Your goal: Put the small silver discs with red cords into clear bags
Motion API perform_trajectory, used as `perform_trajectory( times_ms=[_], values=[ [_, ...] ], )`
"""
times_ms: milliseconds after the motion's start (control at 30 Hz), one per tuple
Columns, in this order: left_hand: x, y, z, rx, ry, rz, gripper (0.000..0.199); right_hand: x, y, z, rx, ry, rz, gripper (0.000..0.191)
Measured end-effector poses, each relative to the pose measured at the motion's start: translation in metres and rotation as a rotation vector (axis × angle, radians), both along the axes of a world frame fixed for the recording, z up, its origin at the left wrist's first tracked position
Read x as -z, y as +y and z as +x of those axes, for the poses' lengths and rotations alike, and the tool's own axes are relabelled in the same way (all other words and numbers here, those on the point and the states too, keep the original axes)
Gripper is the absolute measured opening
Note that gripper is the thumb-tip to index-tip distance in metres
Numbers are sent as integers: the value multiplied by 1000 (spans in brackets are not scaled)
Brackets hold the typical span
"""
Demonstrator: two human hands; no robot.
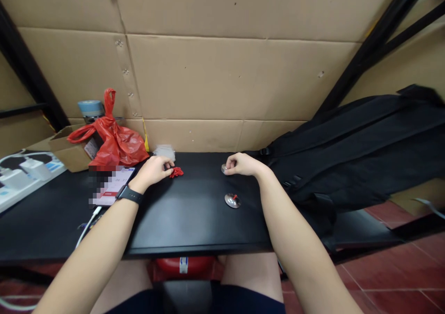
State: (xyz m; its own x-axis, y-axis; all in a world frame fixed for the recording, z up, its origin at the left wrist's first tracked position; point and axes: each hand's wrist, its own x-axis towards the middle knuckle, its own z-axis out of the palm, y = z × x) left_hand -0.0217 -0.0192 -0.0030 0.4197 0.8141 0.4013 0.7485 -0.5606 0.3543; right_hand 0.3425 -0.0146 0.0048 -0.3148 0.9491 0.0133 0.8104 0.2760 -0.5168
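My left hand [156, 169] rests at the left edge of a small pile of red cord-like loops [177, 172]. Its fingers are curled with a slight gap at the thumb, and the fingertips touch the pile; no loop shows lifted. Between thumb and fingers, my right hand [241, 164] pinches a small silvery metal disc [224, 169], partly covered by the fingers. Nearer to me on the black table [194, 221] lies a shiny domed metal disc [231, 201] with a short red piece at its middle.
Behind my left hand are a clear plastic packet [164, 152] and a red plastic bag [120, 144]. A phone [114, 186], a cardboard box [71, 154] and a power strip [33, 179] are at left. A black backpack [365, 151] lies at right; a cardboard wall [215, 82] stands behind.
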Motion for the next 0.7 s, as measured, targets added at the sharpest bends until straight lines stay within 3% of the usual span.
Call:
perform_trajectory(
  times_ms=[133,200,300,367,467,567,700],
  values=[
    [-6,-5,2,41,-11,13,20,-19,-24,-18,-253,-85,-452,39],
    [-9,-7,4,47,-4,27,21,-23,-32,-27,-263,-194,-527,37],
    [-13,-10,5,47,-3,33,21,-24,-38,-36,-250,-310,-499,25],
    [-15,-12,7,62,-18,26,20,-24,-39,-39,-319,-264,-458,18],
    [-17,-17,11,95,-37,8,20,-26,-38,-45,-443,-43,-264,15],
    [-16,-22,20,153,-48,-25,21,-22,-36,-61,-431,250,-7,15],
    [-10,-31,38,232,-134,-43,21,-7,-35,-90,-353,630,-2,16]
  ],
)
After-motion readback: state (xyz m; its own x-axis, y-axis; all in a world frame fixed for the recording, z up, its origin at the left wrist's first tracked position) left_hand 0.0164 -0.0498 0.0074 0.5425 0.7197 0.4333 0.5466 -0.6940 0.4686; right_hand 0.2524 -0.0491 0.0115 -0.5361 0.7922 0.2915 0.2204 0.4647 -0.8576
